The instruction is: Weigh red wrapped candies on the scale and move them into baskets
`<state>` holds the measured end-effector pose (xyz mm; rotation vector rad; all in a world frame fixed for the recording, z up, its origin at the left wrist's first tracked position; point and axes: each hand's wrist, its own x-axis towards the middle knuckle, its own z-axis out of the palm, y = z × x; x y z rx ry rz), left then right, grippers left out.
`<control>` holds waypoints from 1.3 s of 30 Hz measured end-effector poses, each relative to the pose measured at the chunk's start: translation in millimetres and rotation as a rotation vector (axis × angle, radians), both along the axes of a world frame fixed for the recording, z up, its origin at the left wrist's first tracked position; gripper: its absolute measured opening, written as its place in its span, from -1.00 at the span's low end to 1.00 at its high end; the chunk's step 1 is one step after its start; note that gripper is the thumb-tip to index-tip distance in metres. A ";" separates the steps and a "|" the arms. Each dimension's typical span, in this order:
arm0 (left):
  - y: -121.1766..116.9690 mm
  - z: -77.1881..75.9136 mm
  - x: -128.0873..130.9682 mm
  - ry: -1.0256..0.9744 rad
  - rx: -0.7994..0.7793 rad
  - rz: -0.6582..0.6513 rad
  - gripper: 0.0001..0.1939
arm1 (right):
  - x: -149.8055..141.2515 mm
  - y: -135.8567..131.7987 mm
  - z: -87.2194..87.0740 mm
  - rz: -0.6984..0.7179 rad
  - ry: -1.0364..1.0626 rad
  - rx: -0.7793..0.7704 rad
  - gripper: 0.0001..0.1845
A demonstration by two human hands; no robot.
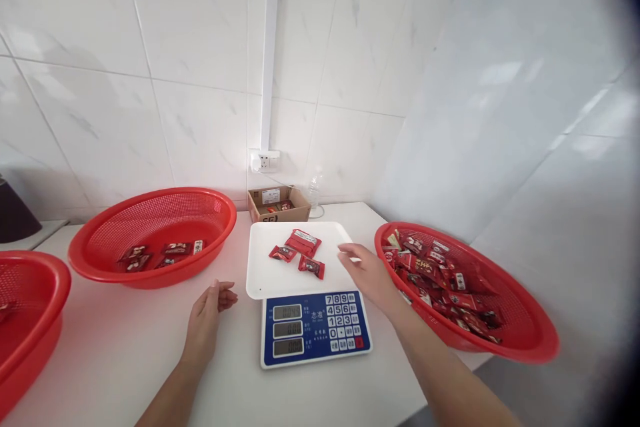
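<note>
My right hand (pixel 369 275) hovers at the right edge of the white scale pan (pixel 260 273), fingers slightly bent and apart, with nothing visible in them. On the pan lie a larger flat red packet (pixel 303 242) and two small red-wrapped snacks (pixel 311 267). The blue electronic scale (pixel 317 330) has a keypad and three displays. My left hand (pixel 209 312) is by the table at the scale's left, its fingers loosely curled but not closed, holding nothing that I can see.
A red basket (pixel 530 347) full of wrapped snacks stands right. At left, another red basket (pixel 150 203) holds several packets; a third (pixel 45 333) is partly in view. Behind the pan are a cardboard box (pixel 285 215), a clear bottle (pixel 315 188) and a wall socket (pixel 265 161).
</note>
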<state>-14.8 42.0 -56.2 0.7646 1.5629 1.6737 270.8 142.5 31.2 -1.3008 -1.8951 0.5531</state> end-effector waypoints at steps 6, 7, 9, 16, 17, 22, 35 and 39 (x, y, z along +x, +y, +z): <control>-0.5 -0.4 -5.9 -0.071 0.027 0.024 -0.44 | -64.4 57.5 -2.7 0.137 -0.413 -0.033 -0.50; -0.9 -0.4 -5.8 -0.070 0.030 0.022 -0.44 | -69.9 62.2 -2.3 0.141 -0.459 -0.069 -0.47; -1.0 -0.8 -5.1 -0.061 0.036 0.021 -0.44 | -76.3 68.8 -0.2 0.145 -0.503 -0.127 -0.41; 1.6 -3.1 -4.6 -0.044 0.025 0.020 -0.46 | -78.0 77.8 12.2 0.081 -0.445 -0.054 -0.37; 1.7 -3.2 -4.7 -0.046 0.023 0.017 -0.46 | -77.3 77.4 14.0 0.057 -0.428 -0.024 -0.40; 0.8 -3.4 -4.9 -0.038 0.015 -0.002 -0.47 | -71.6 64.1 18.7 0.167 -0.394 0.107 -0.52; 0.8 -2.8 -5.0 0.019 -0.026 -0.035 -0.45 | -64.9 35.4 15.4 0.498 -0.559 0.015 -0.48; 0.1 -3.3 -5.3 0.040 -0.030 -0.043 -0.44 | -58.5 31.5 9.6 0.583 -0.596 -0.032 -0.54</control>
